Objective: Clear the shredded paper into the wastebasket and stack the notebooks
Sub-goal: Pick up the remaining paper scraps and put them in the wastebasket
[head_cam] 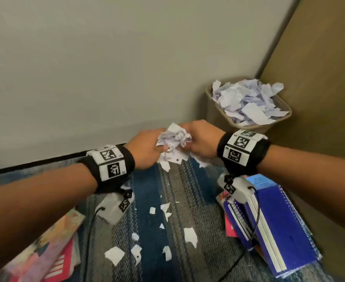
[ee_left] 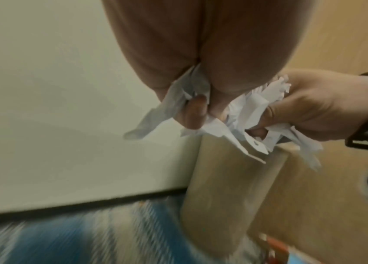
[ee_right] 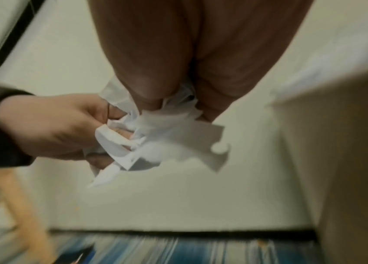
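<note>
Both hands hold one wad of shredded white paper (head_cam: pixel 173 141) in the air above the carpet. My left hand (head_cam: pixel 147 148) grips its left side and my right hand (head_cam: pixel 200 140) grips its right side, fingers curled round it. The wad (ee_left: pixel 241 117) shows between both hands in the left wrist view, and as a blurred bundle (ee_right: pixel 155 134) in the right wrist view. The beige wastebasket (head_cam: pixel 214 110) stands in the corner to the right, heaped with paper scraps (head_cam: pixel 249 100). Loose scraps (head_cam: pixel 190 236) lie on the carpet below. Blue notebooks (head_cam: pixel 277 226) lie at the right, pink ones (head_cam: pixel 53 259) at the lower left.
A pale wall (head_cam: pixel 106 68) runs behind the hands with a black baseboard (head_cam: pixel 45 160). A brown panel (head_cam: pixel 320 88) closes the right side next to the basket. The floor is blue and grey striped carpet (head_cam: pixel 167 200). Cables hang from both wrist cameras.
</note>
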`<state>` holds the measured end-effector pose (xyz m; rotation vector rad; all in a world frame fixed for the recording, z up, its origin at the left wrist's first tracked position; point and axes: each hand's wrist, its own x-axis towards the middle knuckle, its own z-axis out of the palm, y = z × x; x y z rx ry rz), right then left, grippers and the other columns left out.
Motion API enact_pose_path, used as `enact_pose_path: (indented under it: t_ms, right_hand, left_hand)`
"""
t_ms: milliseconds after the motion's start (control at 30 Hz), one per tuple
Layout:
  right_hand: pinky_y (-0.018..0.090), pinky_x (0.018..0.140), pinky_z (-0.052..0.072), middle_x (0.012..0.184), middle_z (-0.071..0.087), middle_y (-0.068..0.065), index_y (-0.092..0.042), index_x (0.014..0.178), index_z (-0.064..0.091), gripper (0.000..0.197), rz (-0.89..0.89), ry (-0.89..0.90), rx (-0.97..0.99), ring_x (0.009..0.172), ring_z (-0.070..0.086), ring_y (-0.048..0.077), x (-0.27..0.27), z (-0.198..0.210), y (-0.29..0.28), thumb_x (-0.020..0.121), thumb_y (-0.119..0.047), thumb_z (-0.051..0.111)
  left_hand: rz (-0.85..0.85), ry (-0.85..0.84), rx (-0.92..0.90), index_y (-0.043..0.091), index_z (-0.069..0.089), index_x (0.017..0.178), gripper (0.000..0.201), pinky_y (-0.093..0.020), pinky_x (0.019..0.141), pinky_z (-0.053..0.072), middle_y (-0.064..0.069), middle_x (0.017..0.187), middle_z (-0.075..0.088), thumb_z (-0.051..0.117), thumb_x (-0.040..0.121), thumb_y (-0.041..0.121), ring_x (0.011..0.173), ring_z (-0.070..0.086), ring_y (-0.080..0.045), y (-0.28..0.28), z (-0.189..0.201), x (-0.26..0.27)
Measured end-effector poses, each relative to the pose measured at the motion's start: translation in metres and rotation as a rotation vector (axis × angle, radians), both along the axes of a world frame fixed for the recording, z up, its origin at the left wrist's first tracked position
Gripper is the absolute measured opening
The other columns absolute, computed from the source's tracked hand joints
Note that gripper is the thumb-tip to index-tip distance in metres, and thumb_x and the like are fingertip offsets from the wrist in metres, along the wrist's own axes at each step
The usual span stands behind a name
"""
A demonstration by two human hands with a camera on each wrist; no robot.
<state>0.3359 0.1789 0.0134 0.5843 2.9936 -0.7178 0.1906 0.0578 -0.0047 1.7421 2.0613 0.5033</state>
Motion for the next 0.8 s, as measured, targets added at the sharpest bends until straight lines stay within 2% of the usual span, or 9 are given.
enact_pose_path:
  t_ms: [100,200,333,467,533,600,667,800]
  right_hand:
    - [0.021,0.07,0.032,0.095,0.061,-0.005,-0.01,0.105,0.063,0.017,-0.13,0.098,0.081,0.088,0.056,0.017,0.022,0.051,0.046,0.092,-0.021,0.063]
    - [0.026,0.076,0.038,0.107,0.068,0.002,-0.014,0.11,0.064,0.022,-0.287,0.191,0.173,0.099,0.06,0.024,0.041,0.083,0.094,0.09,-0.021,0.062]
    - [0.024,0.079,0.038,0.115,0.066,0.008,-0.013,0.115,0.063,0.027,-0.522,0.314,0.183,0.105,0.059,0.027,0.056,0.09,0.15,0.089,-0.02,0.058]
    - [0.025,0.075,0.039,0.108,0.065,0.011,-0.009,0.107,0.061,0.02,-0.614,0.222,0.147,0.101,0.06,0.03,0.065,0.07,0.182,0.091,-0.019,0.055]
    - [0.03,0.077,0.045,0.106,0.064,0.009,-0.014,0.106,0.057,0.019,-0.63,0.086,0.17,0.1,0.061,0.029,0.069,0.052,0.185,0.089,-0.023,0.058]
    - [0.039,0.091,0.047,0.121,0.059,0.01,-0.018,0.116,0.056,0.033,-0.58,-0.132,0.239,0.114,0.057,0.031,0.073,0.029,0.187,0.085,-0.028,0.061]
    - [0.044,0.103,0.043,0.134,0.047,0.015,-0.015,0.13,0.051,0.053,-0.506,-0.291,0.239,0.126,0.048,0.037,0.076,0.002,0.186,0.083,-0.037,0.063]
    - [0.038,0.109,0.034,0.145,0.043,0.014,-0.013,0.139,0.046,0.067,-0.438,-0.427,0.248,0.134,0.041,0.031,0.076,-0.031,0.188,0.081,-0.037,0.071]
  left_hand:
    - [-0.013,0.066,0.131,0.018,0.055,0.129,0.033,-0.029,0.094,0.04,-0.005,0.13,0.059,0.047,0.098,0.021,0.118,0.054,-0.028,0.061,0.051,0.012]
    - [-0.022,0.14,0.214,0.017,0.054,0.128,0.033,-0.025,0.087,0.037,-0.007,0.13,0.058,0.044,0.096,0.018,0.118,0.053,-0.029,0.129,0.088,0.029]
    - [0.002,0.228,0.223,0.015,0.055,0.121,0.032,-0.031,0.088,0.042,-0.009,0.125,0.059,0.043,0.093,0.017,0.112,0.056,-0.033,0.21,0.107,0.057]
    - [0.072,0.25,0.169,0.008,0.051,0.121,0.029,-0.036,0.08,0.043,-0.019,0.119,0.056,0.048,0.093,0.014,0.107,0.056,-0.039,0.249,0.087,0.09]
    - [0.062,0.288,0.074,0.011,0.046,0.127,0.035,-0.035,0.08,0.042,-0.018,0.122,0.051,0.051,0.093,0.018,0.108,0.054,-0.038,0.254,0.066,0.101]
    - [-0.022,0.408,-0.043,0.015,0.042,0.132,0.047,-0.039,0.092,0.045,-0.015,0.127,0.051,0.056,0.09,0.028,0.114,0.053,-0.036,0.259,0.042,0.108]
    - [-0.14,0.592,-0.159,0.015,0.043,0.133,0.052,-0.04,0.097,0.043,-0.013,0.128,0.052,0.058,0.087,0.034,0.116,0.053,-0.032,0.258,0.02,0.118]
    - [-0.21,0.725,-0.278,0.015,0.048,0.128,0.045,-0.037,0.091,0.045,-0.011,0.12,0.058,0.05,0.091,0.039,0.108,0.057,-0.03,0.253,-0.01,0.132]
